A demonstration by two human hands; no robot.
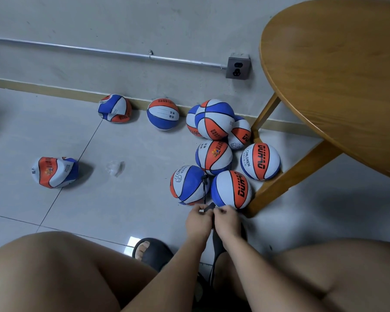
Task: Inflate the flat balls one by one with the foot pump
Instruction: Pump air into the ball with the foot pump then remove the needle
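Bare knees frame the left hand (198,219) and right hand (226,218), both pinching the black hose fitting (210,206) with curled fingers. The hose (204,191) reaches the nearest ball (188,185); a flat ball (54,172) lies well apart. Seat the fitting squarely before pumping.

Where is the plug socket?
In the head view the socket is on the wall, right of middle near the top, at the end of the metal pipe and just left of the round wooden table.
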